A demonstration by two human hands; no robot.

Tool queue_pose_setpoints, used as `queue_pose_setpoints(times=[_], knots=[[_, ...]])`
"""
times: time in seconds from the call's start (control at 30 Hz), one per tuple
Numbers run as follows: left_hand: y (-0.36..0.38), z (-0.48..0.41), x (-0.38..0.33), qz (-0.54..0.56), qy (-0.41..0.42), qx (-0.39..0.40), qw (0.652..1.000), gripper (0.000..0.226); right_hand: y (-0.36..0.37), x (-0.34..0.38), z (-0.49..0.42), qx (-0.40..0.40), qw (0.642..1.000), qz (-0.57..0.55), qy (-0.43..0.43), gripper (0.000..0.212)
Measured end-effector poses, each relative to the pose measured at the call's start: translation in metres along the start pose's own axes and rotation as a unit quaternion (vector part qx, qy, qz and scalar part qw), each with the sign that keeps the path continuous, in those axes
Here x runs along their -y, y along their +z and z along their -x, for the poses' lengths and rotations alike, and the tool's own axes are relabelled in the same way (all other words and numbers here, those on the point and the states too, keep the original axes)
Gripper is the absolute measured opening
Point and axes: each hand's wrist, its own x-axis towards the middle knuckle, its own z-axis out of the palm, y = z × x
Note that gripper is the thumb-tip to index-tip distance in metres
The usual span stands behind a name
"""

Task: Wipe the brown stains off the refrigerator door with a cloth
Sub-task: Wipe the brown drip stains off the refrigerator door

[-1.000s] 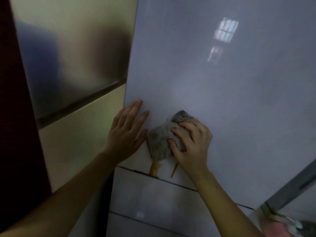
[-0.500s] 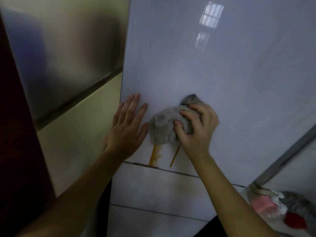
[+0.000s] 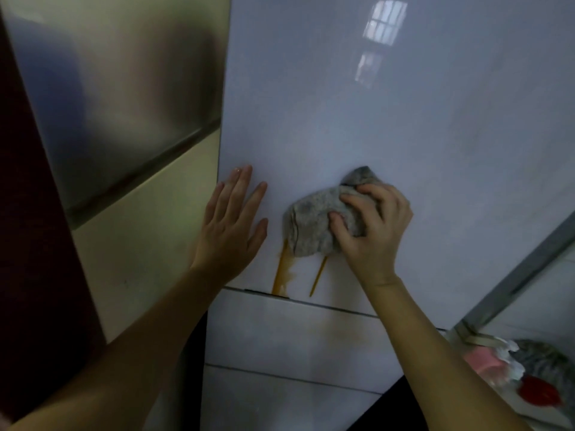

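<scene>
A glossy pale-grey refrigerator door fills the middle and right of the view. My right hand presses a crumpled grey cloth flat against it. Two brown drip stains run down from under the cloth to the door's lower edge: a wide one and a thin one. My left hand lies flat on the door near its left edge, fingers spread, holding nothing, just left of the cloth.
Below the door are two pale drawer fronts with a faint brown smear. A steel-and-cream cabinet stands to the left. At the lower right a shelf holds a pink item, a red item and a grey rag.
The cloth and my right hand have shifted a little up and right on the door, showing more of the two drips. My left hand stays flat on the door.
</scene>
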Motion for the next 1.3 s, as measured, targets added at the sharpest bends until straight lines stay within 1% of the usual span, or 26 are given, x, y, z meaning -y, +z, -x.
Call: queue_pose_setpoints(times=[0.1,0.17,0.3,0.4,0.47,0.53,0.6,0.7,0.77,0.83,0.9,1.0,1.17,1.3], knots=[[0.0,-0.001,0.002,-0.015,0.011,-0.002,1.0,0.06,0.006,0.006,-0.009,-0.011,1.0,-0.014,0.017,0.027],[0.0,-0.001,0.003,-0.019,0.016,-0.008,1.0,0.06,0.009,0.004,-0.003,-0.011,1.0,-0.017,0.013,0.027],[0.004,0.003,0.003,-0.03,0.016,-0.01,0.999,0.061,0.008,-0.014,0.026,0.015,0.998,-0.011,-0.058,0.027],[0.006,0.004,-0.006,-0.031,-0.011,-0.012,0.999,0.061,0.0,-0.031,0.061,0.032,0.997,0.003,-0.076,0.027],[0.009,0.008,-0.017,-0.024,-0.036,-0.016,0.999,0.061,-0.006,-0.042,0.085,0.034,0.997,0.01,-0.074,0.027],[0.016,0.018,-0.025,-0.024,-0.04,-0.017,0.999,0.06,-0.013,-0.053,0.097,0.034,0.997,0.014,-0.065,0.028],[0.022,0.036,-0.025,-0.033,-0.039,-0.007,0.999,0.061,-0.017,-0.06,0.1,0.021,0.998,0.012,-0.054,0.028],[0.033,0.064,-0.016,-0.044,-0.044,0.01,0.998,0.063,-0.013,-0.061,0.096,-0.025,0.999,0.0,-0.022,0.026],[0.039,0.079,-0.01,-0.049,-0.043,0.01,0.998,0.063,-0.003,-0.051,0.093,-0.06,0.998,-0.008,0.006,0.026],[0.046,0.086,-0.007,-0.052,-0.043,0.005,0.998,0.064,0.013,-0.033,0.091,-0.074,0.997,-0.02,0.019,0.026],[0.049,0.087,-0.004,-0.051,-0.041,-0.008,0.998,0.063,0.029,-0.013,0.09,-0.065,0.997,-0.031,0.003,0.027],[0.053,0.09,0.002,-0.055,-0.014,-0.029,0.998,0.06,0.047,0.005,0.104,-0.04,0.998,-0.034,-0.043,0.026],[0.073,0.124,0.01,-0.035,-0.029,-0.064,0.997,0.057,0.043,-0.019,0.144,-0.046,0.995,-0.034,-0.082,0.025],[0.09,0.132,0.008,-0.029,-0.036,-0.092,0.995,0.059,0.039,-0.027,0.13,-0.061,0.992,-0.029,-0.107,0.026]])
